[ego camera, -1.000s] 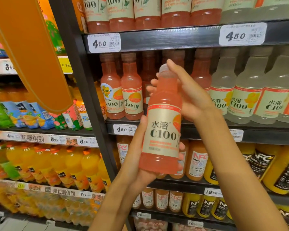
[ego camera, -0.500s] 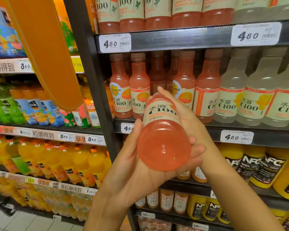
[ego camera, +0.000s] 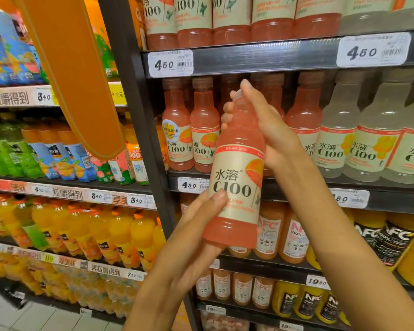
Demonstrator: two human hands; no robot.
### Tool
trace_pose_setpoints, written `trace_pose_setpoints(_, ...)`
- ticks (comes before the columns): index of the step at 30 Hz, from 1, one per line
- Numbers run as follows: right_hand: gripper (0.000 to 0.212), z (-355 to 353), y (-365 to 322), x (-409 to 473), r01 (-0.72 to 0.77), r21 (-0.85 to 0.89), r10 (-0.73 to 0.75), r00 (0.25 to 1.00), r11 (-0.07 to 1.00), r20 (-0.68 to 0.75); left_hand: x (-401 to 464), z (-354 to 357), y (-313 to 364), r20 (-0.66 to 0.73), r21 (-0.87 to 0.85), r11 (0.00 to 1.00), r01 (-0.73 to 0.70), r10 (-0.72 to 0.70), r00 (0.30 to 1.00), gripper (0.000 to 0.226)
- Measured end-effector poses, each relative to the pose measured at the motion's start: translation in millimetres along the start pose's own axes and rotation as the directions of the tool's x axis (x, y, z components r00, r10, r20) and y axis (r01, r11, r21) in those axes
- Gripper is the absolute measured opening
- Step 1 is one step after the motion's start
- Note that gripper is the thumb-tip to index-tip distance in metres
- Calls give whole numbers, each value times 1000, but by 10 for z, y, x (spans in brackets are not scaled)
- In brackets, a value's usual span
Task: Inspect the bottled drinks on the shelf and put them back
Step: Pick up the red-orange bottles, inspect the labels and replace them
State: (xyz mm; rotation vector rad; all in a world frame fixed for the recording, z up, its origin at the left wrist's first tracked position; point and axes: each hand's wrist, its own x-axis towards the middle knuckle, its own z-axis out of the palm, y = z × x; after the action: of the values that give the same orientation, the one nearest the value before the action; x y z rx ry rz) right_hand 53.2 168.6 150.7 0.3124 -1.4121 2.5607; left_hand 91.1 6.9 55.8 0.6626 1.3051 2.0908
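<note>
pink c100 bottle held up before the shelf

my left hand (ego camera: 191, 237) cups the base of the pink bottle (ego camera: 237, 185), thumb on its label; my right hand (ego camera: 263, 123) wraps its neck. it stands nearly upright before the shelf (ego camera: 296, 185).

- I am holding a pink drink bottle (ego camera: 237, 177) nearly upright in front of the shelf (ego camera: 261, 58), label facing me.
- My left hand (ego camera: 189, 237) is cupping its base, thumb lying on the label.
- My right hand (ego camera: 261, 120) is wrapping around its neck and cap.
- Pink bottles (ego camera: 189, 130) and pale bottles (ego camera: 359, 139) are standing in rows behind it.
</note>
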Motion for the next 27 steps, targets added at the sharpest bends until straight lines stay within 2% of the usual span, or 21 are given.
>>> trace_pose_setpoints(1, 19, 24, -3, -9, 26, 31, -27, 999, 999, 37, -16, -46, 22, 1, 96, 995, -10, 10, 1000, 95)
trace_pose_setpoints(3, 18, 32, 11, -43, 79, -17, -77, 993, 997, 87, -11, -49, 71, 37, 330, 943, -43, 33, 999, 79)
trace_pose_setpoints(5, 17, 62, 19, -79, 152, -152, -130, 981, 977, 143, 38, -44, 85, 61, 517, 853, -69, 43, 997, 60)
trace_pose_setpoints(6, 17, 79, 16, -101, 192, -228, -158, 974, 955, 160, 80, -70, 49, 45, 547, 834, -67, 50, 998, 56)
trace_pose_setpoints(10, 27, 77, -1, -232, 299, -457, -218, 950, 838, 222, 205, -113, -90, -24, 569, 813, -126, 169, 985, 60)
trace_pose_setpoints(15, 27, 96, 54, -508, 424, -526, -298, 903, 737, 310, 411, -281, -174, -60, 658, 720, -221, 342, 938, 73)
trace_pose_setpoints(20, 39, 46, 53, -683, 538, -641, -167, 821, 547, 546, 572, -343, -254, 9, 725, 619, -301, 429, 903, 73)
trace_pose_setpoints(24, 36, -40, 40, -655, 572, -587, -188, 789, 572, 585, 656, -369, -283, 10, 738, 605, -300, 435, 900, 77)
trace_pose_setpoints(27, 31, -92, 33, -560, 537, -540, -214, 809, 648, 548, 582, -412, -293, 59, 682, 678, -273, 320, 945, 95)
